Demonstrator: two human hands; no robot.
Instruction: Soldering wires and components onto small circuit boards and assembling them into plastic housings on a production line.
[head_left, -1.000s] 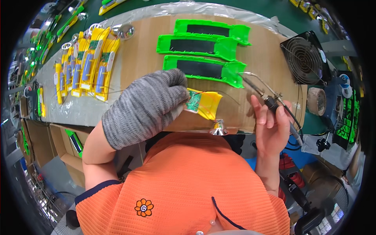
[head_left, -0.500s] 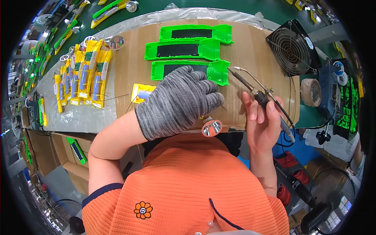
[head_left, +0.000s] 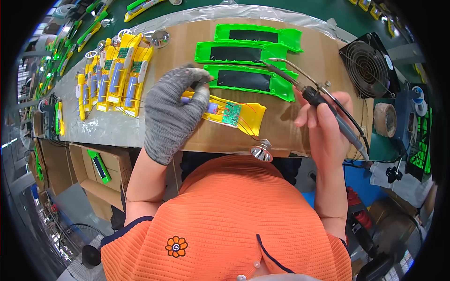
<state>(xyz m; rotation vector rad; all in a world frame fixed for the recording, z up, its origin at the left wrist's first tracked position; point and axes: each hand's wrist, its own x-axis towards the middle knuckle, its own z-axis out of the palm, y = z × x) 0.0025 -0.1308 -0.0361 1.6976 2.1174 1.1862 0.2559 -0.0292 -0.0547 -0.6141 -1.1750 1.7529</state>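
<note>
Knit-gloved left hand [head_left: 171, 112] shifted onto yellow plastic shell [head_left: 234, 116]; right hand [head_left: 328, 122] grips soldering iron [head_left: 323, 100].

a cardboard-topped bench [head_left: 300, 136] carries green shells [head_left: 248, 61], yellow housings [head_left: 117, 79], a fan [head_left: 368, 65] and perhaps tape [head_left: 385, 119].

left hand [head_left: 171, 112]: grey knit glove | right hand [head_left: 326, 124]: bare | shirt: orange ribbed, flower emblem

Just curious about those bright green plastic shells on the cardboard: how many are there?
3, stacked in a column ahead of the hands: far shell, middle shell, near shell by the soldering iron tip. Others may lie outside view.
</note>
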